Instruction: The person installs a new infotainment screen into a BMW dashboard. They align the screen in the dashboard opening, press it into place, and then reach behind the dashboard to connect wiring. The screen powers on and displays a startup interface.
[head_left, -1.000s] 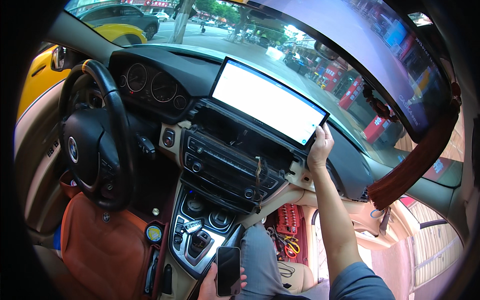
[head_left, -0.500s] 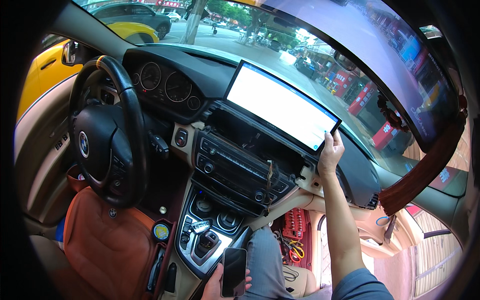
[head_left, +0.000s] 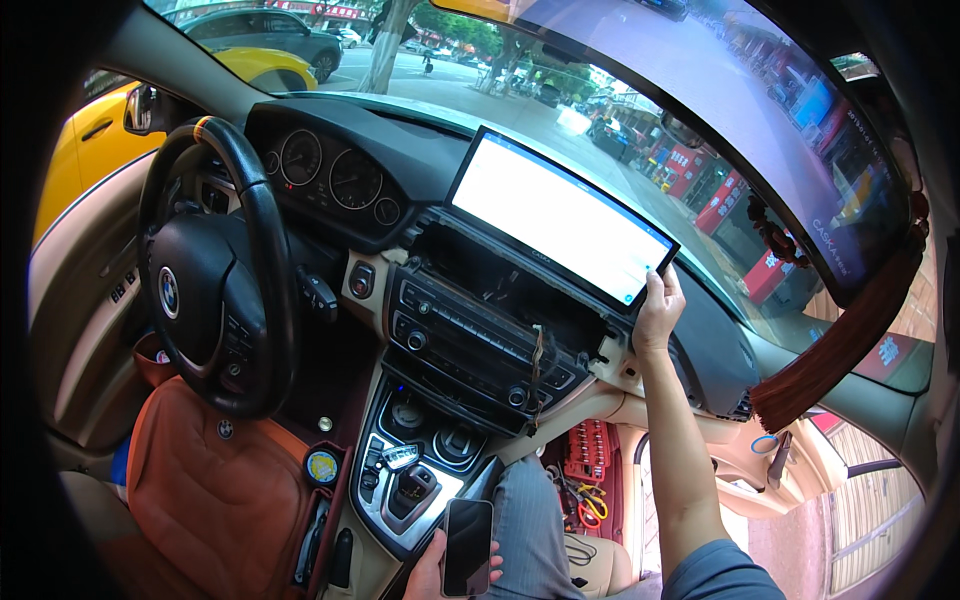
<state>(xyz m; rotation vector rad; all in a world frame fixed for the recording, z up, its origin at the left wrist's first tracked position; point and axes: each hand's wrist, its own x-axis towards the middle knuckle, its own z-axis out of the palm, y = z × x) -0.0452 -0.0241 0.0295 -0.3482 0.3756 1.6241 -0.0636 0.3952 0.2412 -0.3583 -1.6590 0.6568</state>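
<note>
Dashboard screen (head_left: 562, 218) apparently in right hand (head_left: 658, 312)

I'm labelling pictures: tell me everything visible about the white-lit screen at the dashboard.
The screen is a wide, glassy-looking rectangle framed in black. It glows mostly white, with a thin blue strip along the top and a blue icon at lower right. It slopes down rightward, above a dark opening in the dashboard. The right hand holds its right edge, thumb in front.

I see open room in the dashboard cavity (head_left: 505, 284) below the touchscreen (head_left: 562, 212); a dangling wiring strand (head_left: 538, 352) crosses the radio panel (head_left: 462, 326).
</note>
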